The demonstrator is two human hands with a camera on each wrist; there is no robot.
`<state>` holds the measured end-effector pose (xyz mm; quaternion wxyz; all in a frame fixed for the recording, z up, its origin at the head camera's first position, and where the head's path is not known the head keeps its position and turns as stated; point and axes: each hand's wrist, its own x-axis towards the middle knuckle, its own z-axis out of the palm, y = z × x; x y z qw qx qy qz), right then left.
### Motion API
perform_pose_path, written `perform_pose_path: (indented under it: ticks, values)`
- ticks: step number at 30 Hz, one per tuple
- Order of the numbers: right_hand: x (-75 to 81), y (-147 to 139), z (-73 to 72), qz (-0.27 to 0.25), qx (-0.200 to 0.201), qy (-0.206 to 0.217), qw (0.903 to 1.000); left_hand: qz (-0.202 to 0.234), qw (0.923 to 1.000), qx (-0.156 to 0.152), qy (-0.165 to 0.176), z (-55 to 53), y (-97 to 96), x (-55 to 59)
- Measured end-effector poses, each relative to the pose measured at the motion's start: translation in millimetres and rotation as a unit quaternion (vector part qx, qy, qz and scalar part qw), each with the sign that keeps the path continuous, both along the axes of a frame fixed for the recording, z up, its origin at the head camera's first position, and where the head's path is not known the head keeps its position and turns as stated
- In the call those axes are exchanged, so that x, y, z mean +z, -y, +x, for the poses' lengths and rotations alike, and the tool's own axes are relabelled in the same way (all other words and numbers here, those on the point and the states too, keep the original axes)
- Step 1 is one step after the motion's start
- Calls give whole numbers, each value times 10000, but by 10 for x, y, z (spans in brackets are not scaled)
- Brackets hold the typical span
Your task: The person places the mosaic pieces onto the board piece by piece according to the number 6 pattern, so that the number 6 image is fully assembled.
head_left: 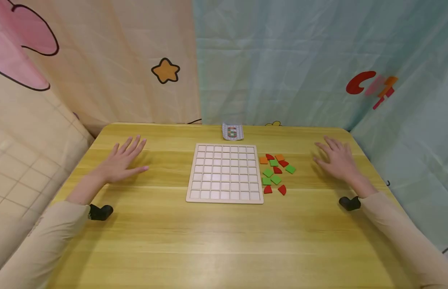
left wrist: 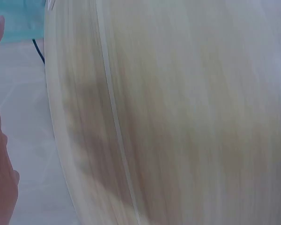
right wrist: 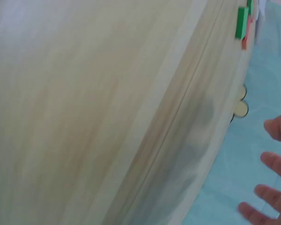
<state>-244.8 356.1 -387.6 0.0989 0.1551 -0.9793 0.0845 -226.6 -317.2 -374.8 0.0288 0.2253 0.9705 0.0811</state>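
Observation:
Both hands hold nothing. My left hand (head_left: 120,162) is spread over the left part of the table, thumb toward the board. My right hand (head_left: 337,160) is over the right part with fingers spread, to the right of the loose pieces. Between them lies a pale square grid board (head_left: 225,203) with rows of square cells. Just right of it lie several flat pieces: green squares (head_left: 268,172), red quarter-circles (head_left: 282,190) and orange squares (head_left: 279,157). In the right wrist view, a green piece (right wrist: 242,22) shows at the top and the right fingertips (right wrist: 274,129) at the right edge.
A small printed card (head_left: 232,132) with a coloured grid pattern stands behind the board near the table's back edge. The wooden table (head_left: 224,241) reaches a patterned curtain (head_left: 281,60) at the back. Dark wrist devices (head_left: 101,212) sit below both hands.

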Motion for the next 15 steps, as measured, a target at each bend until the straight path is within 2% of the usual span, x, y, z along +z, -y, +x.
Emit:
perform_pose_path:
  ticks: [4, 10, 15]
  values:
    - [3, 145, 40, -475, -88, -137, 9987, 128, 9999, -90, 69, -22, -145, -31]
    - [4, 322, 89, -1356, -245, 291, 9900, 240, 9984, -491, 116, -35, -414, -113]
    - [22, 483, 88, -1653, -263, 548, 9844, 12, 9968, -779, 194, -26, -663, -182]
